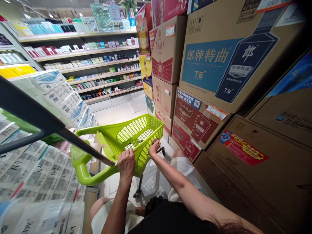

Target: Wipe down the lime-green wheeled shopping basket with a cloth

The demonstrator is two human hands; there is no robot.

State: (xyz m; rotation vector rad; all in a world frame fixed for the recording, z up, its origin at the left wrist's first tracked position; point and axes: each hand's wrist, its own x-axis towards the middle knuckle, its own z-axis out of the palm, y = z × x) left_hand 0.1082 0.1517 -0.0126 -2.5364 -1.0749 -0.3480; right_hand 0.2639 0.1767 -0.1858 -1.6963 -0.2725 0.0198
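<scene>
A lime-green plastic shopping cart [110, 178] with perforated basket sides and small castor wheels stands in the aisle in front of me, turned at an angle. My left hand [126, 161] is closed over its near side rim, fingers curled over the edge. Farther along that side, toward the basket's end, my right hand [154, 147] grips the rim, its fingers partly hidden. Light floor shows through the basket's holes. A dark and metal bar [87, 144] slants in from the upper left and meets the cart beside my left hand.
Stacked cardboard liquor cartons [207, 58] rise close on the right. Plastic-wrapped paper packs [48, 169] are piled on the left. Shelves of small boxed goods [87, 52] line the back, past pale floor tiles [119, 105]. My knees flank the cart's near side.
</scene>
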